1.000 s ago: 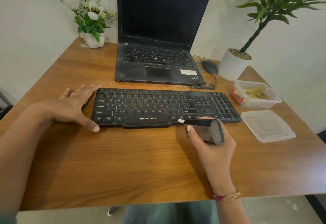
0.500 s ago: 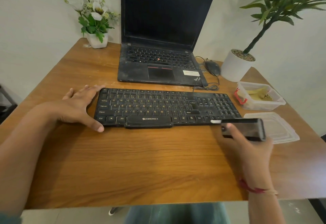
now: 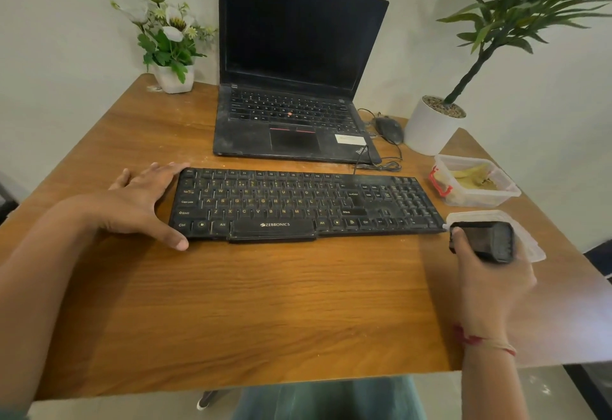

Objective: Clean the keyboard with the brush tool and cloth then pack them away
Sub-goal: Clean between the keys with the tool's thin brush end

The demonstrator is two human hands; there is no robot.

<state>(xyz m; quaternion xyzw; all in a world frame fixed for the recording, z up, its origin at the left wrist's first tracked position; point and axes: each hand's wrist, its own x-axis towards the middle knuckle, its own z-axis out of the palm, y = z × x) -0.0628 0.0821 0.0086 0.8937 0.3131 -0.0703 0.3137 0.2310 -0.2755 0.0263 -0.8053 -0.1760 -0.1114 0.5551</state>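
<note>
**Operator:** Hand positions, please, right one first.

**Inspector:** Right hand (image 3: 493, 274) is raised at the right end of the keyboard (image 3: 304, 204), fingers curled around a black brush tool (image 3: 483, 241) and clamping it, thumb (image 3: 458, 237) on its near face. The tool's white tip (image 3: 446, 227) points left, just beside the keyboard's front-right corner. A red thread band (image 3: 480, 342) circles the wrist below the grip.

**Operator:** And the left?

**Inspector:** Left hand (image 3: 139, 197) lies flat, fingers spread, holding nothing. Its fingertips touch the keyboard's left edge; the thumb (image 3: 172, 237) reaches along the front-left corner.

**Operator:** What sits around the grip?

**Inspector:** Directly behind the held tool lies a clear plastic lid (image 3: 526, 241), partly hidden by the hand. Beyond the lid stands an open clear container (image 3: 477, 184) with a red clip and yellowish cloth inside. Further back from the grip are a white pot (image 3: 427, 131) with a green plant, a black mouse (image 3: 389, 130) and an open laptop (image 3: 294, 88), screen dark.

**Operator:** Surface and room?

**Inspector:** Wooden table (image 3: 265, 303), dusty near the laptop. A white flower pot (image 3: 174, 78) occupies the far-left corner. Pale walls stand behind.
</note>
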